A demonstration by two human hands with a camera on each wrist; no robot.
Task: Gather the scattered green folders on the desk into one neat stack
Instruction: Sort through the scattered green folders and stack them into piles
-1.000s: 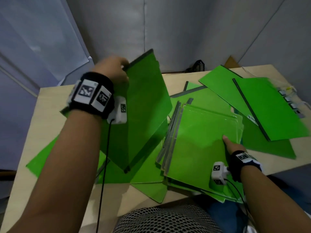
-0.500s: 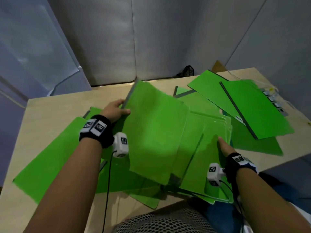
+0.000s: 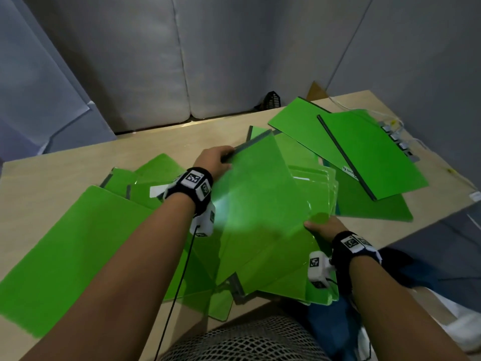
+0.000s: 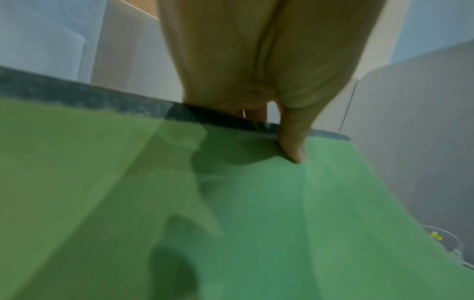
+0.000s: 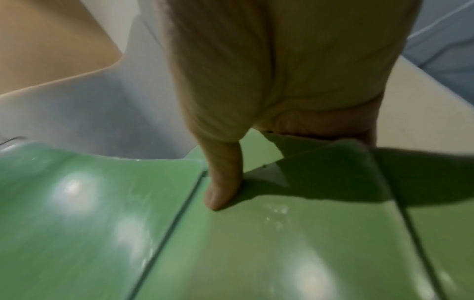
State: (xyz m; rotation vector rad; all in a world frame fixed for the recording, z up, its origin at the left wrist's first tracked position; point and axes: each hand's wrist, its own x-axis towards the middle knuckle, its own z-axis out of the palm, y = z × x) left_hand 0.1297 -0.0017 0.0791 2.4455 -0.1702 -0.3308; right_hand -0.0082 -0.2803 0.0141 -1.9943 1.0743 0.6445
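My left hand (image 3: pixel 225 159) grips the grey spine of a translucent green folder (image 3: pixel 260 204), thumb (image 4: pixel 292 146) on its top face, and holds it slanted over the stack of green folders (image 3: pixel 329 183) in front of me. My right hand (image 3: pixel 316 226) holds the stack's near right edge, with the thumb (image 5: pixel 223 182) pressed on top and the fingers curled under. More green folders lie fanned out at the left (image 3: pixel 78 243) and overlapped at the far right (image 3: pixel 364 152).
The pale wooden desk (image 3: pixel 65 173) is enclosed by grey partition walls. A small black object (image 3: pixel 273 100) sits at the back edge. White cables and small grey clips (image 3: pixel 398 139) lie along the right edge. A mesh chair (image 3: pixel 247 340) is just below the desk's front.
My left hand has swung the raised folder down and to the right, from upright at the left to lying slanted over the stack. My right hand has stayed on the stack's edge.
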